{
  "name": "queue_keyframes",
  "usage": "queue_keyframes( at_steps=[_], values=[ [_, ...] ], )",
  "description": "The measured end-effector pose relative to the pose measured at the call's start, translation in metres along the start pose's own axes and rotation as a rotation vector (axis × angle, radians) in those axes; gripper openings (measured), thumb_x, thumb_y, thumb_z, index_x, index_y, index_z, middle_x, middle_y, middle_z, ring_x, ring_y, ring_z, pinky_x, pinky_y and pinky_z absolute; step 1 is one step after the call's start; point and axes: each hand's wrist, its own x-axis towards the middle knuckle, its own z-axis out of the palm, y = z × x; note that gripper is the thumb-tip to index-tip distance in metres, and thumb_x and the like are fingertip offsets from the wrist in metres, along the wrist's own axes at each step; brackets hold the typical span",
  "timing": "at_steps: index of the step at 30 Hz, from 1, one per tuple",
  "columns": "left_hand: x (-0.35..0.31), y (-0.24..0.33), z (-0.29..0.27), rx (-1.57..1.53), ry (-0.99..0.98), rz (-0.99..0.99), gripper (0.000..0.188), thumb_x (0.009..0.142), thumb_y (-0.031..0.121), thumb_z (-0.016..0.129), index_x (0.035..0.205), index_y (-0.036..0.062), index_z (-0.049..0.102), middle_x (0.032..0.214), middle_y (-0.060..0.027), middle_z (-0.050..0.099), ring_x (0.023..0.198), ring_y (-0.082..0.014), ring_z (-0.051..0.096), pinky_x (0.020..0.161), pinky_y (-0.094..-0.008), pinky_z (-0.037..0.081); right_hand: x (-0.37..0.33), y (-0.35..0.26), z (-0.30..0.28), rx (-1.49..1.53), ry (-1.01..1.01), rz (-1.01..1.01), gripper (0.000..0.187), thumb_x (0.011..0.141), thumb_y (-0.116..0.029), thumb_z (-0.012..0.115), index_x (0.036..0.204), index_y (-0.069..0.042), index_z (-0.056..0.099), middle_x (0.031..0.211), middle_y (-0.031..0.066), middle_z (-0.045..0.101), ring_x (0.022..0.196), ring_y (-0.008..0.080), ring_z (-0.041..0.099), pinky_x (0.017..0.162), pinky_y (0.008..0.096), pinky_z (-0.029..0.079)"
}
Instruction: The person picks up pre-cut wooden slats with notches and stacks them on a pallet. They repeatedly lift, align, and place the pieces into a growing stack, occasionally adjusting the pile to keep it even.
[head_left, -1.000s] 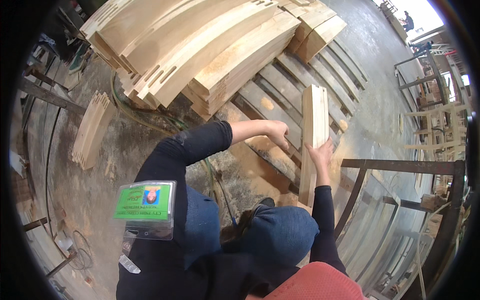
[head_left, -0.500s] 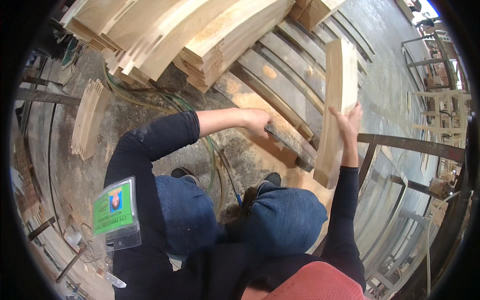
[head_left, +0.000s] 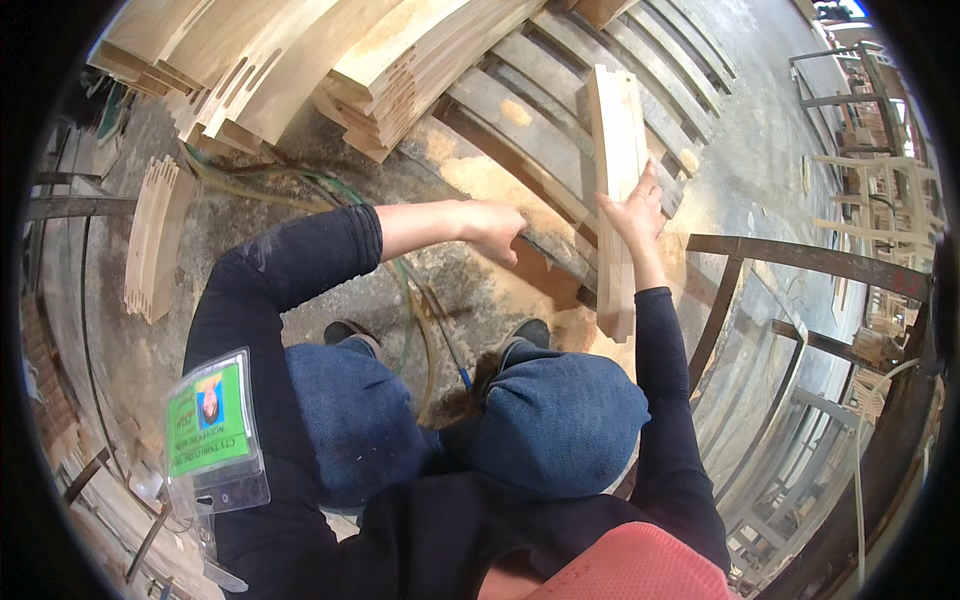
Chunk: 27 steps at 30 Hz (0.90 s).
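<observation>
In my right hand (head_left: 637, 212) is a long, pale wooden piece (head_left: 615, 140), with my thumb on its near face and my fingers along its right side. It stretches away from me, over the front right part of a slatted wooden pallet (head_left: 530, 77). My left hand (head_left: 493, 230) is closed at the pallet's sawdust-covered front board, its fingers curled down over the edge. Those fingertips are partly hidden. Left of the pallet's middle, a stack of curved wooden pieces (head_left: 425, 65) with slotted ends rises beside my left hand's far side.
A small stack of notched curved pieces (head_left: 157, 240) stands on the floor at left. Green and yellowish hoses (head_left: 335, 190) run across the floor between my feet and the stacks. A dark metal frame (head_left: 800, 262) stands close to my right arm. Sawdust (head_left: 490, 185) covers the pallet's front.
The wooden piece and my right hand have shifted left in the picture, and the piece has tipped to a different slant. My left hand keeps its place at the pallet edge. The whole view has shifted slightly.
</observation>
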Motion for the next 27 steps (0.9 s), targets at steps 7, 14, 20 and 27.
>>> queue_keyframes(
  at_steps=[7, 14, 20, 27],
  values=[
    [0.01, -0.009, 0.013, 0.059, 0.012, 0.059, 0.064, 0.084, 0.04, 0.071, 0.132, -0.0005, 0.056, 0.122, -0.0263, 0.064, 0.114, -0.0404, 0.062, 0.099, -0.047, 0.05, 0.015, 0.036, -0.019, 0.095, 0.025, 0.008, 0.114, 0.066, -0.043, 0.079, 0.158, -0.015, 0.019, 0.138, 0.0259, 0.051, 0.125, 0.0414, 0.054, 0.103, 0.0507, 0.045],
    [0.001, -0.014, 0.008, 0.054, 0.006, -0.039, 0.07, 0.084, 0.042, 0.071, 0.137, 0.0012, 0.053, 0.128, -0.0254, 0.06, 0.12, -0.0399, 0.058, 0.104, -0.0447, 0.047, 0.012, 0.016, -0.113, 0.201, 0.166, -0.249, 0.112, 0.068, -0.042, 0.079, 0.156, -0.002, 0.023, 0.128, 0.0249, 0.058, 0.111, 0.0402, 0.062, 0.09, 0.0447, 0.054],
    [0.01, -0.008, 0.006, 0.002, -0.047, -0.008, 0.067, 0.083, 0.041, 0.072, 0.134, 0.0007, 0.056, 0.128, -0.0261, 0.061, 0.118, -0.0403, 0.06, 0.101, -0.0459, 0.048, 0.006, 0.01, -0.121, 0.141, 0.263, -0.272, 0.109, 0.069, -0.041, 0.079, 0.155, 0.001, 0.026, 0.128, 0.0268, 0.057, 0.107, 0.0396, 0.064, 0.086, 0.0434, 0.056],
    [0.01, -0.004, 0.004, 0.026, -0.075, -0.012, 0.061, 0.084, 0.036, 0.071, 0.131, -0.0016, 0.056, 0.121, -0.0265, 0.062, 0.116, -0.0409, 0.059, 0.101, -0.0463, 0.048, 0.019, 0.044, -0.015, 0.055, 0.135, 0.183, 0.121, 0.069, -0.043, 0.081, 0.16, -0.01, 0.007, 0.14, 0.0274, 0.042, 0.125, 0.0427, 0.05, 0.098, 0.0513, 0.048]
  ],
)
